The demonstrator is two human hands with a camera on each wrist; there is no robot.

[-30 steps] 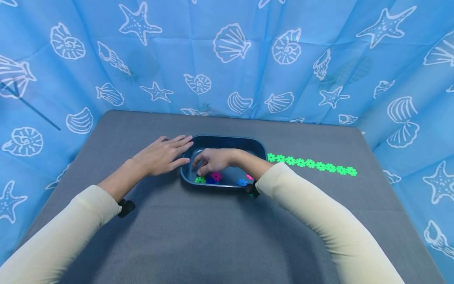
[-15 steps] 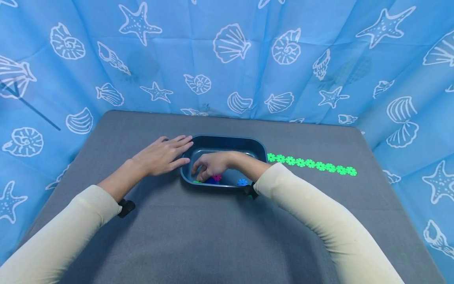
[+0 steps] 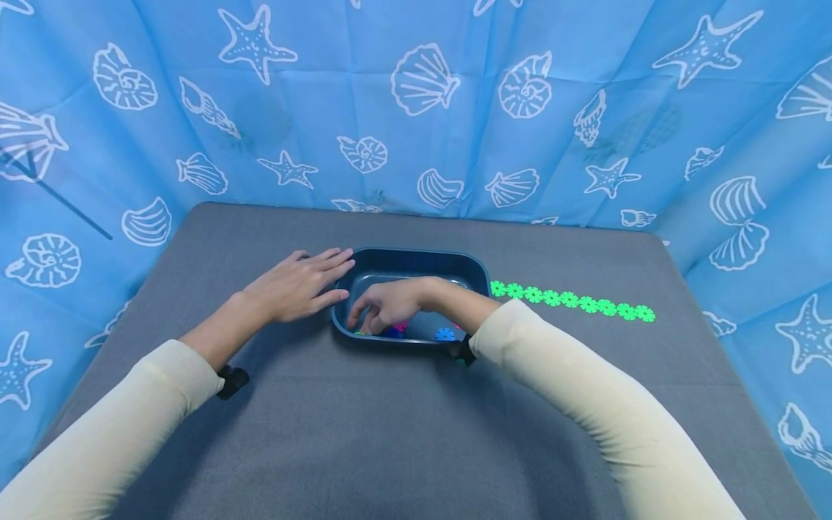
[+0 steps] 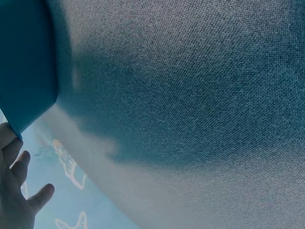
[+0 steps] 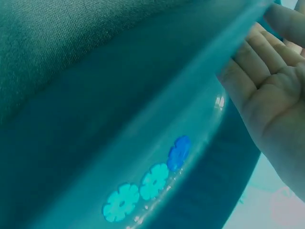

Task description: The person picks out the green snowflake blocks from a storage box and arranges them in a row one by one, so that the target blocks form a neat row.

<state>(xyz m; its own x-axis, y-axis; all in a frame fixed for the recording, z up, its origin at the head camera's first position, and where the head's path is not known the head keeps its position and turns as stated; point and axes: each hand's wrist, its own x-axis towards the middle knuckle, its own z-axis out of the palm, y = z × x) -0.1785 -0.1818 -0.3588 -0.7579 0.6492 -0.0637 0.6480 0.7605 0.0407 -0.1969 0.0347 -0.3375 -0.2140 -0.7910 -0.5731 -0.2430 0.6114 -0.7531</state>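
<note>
A dark blue tub (image 3: 422, 250) holds several flower-shaped plastic discs. My left hand (image 3: 299, 287) rests on its left rim with fingers spread; in the left wrist view the fingertips meet the tub's edge. Inside the tub, my right hand (image 3: 388, 302) bends its fingers down over a green disc (image 3: 360, 333), of which a sliver shows. I cannot tell whether the fingers pinch it, as the tub wall hides the fingertips in the right wrist view. Near that hand lie a pink disc (image 3: 401, 326) and a dark blue disc (image 3: 393, 333). A lighter blue disc (image 3: 445, 334) is further right.
A chain of linked green flower discs (image 3: 569, 299) runs rightward across the grey tabletop (image 3: 364, 426) from the tub's right side. Behind the table hangs a blue curtain (image 3: 325, 101) with white seashells. Black straps (image 3: 232, 381) sit at both wrists.
The right hand has lowered a little in the tub, its fingers now covering most of the green disc and part of the pink one. The left hand stays at the rim.
</note>
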